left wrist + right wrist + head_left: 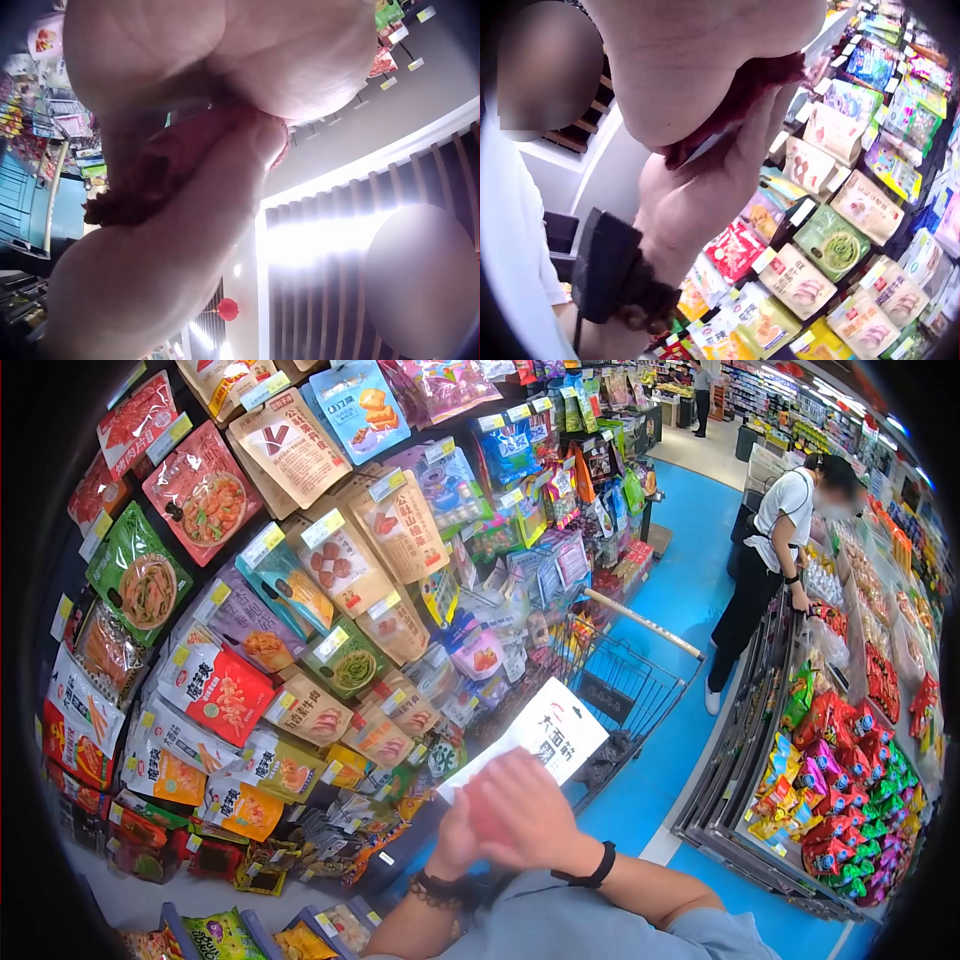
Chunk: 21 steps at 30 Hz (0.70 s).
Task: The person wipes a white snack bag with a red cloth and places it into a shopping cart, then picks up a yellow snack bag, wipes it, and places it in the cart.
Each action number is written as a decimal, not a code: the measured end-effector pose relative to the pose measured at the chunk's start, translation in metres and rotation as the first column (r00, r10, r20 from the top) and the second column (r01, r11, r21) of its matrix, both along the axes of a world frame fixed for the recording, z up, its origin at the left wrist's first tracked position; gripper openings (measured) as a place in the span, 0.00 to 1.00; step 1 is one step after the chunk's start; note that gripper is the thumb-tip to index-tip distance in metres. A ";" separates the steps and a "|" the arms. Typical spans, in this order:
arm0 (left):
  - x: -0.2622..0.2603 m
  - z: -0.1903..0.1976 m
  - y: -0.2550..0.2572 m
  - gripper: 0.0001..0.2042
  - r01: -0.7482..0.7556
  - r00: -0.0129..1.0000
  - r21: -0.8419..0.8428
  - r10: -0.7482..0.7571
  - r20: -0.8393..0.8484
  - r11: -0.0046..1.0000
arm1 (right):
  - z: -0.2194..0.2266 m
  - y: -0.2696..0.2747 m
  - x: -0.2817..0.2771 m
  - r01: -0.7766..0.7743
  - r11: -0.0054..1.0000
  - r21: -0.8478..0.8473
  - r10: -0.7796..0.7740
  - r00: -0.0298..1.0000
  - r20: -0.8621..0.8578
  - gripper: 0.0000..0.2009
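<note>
A white packet with large dark lettering sticks out past both hands, tilted up to the right. My left hand and right hand are closed together around its near end, blurred in the head view. Between the palms, crumpled dark red material with a jagged edge shows in the left wrist view; whether it is part of the packet I cannot tell. The left hand lies above it there, the right hand below. In the right wrist view, red material is squeezed between the hands.
Shelves of hanging snack bags fill the left side. A wire shopping cart stands just beyond the packet. Across the blue floor, a person in a white top leans over a bin of wrapped snacks.
</note>
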<state>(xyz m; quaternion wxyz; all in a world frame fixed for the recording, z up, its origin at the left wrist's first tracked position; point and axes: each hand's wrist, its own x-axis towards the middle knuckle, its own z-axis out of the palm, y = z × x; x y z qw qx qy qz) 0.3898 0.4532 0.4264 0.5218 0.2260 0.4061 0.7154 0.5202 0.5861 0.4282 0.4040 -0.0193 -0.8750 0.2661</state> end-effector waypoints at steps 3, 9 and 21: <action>-0.007 -0.013 -0.005 0.40 0.007 0.999 0.006 -0.007 0.034 1.000 | 0.001 0.008 0.002 -0.030 0.999 0.026 0.029 0.999 0.043 0.43; -0.004 0.005 -0.008 0.41 0.031 0.999 0.001 -0.031 0.023 1.000 | -0.025 0.044 0.004 0.251 0.945 -0.208 -0.253 0.967 0.020 0.38; -0.007 0.000 -0.011 0.40 -0.041 0.999 0.015 0.041 -0.027 0.999 | 0.005 0.022 -0.008 0.000 0.999 0.044 0.002 0.999 -0.046 0.39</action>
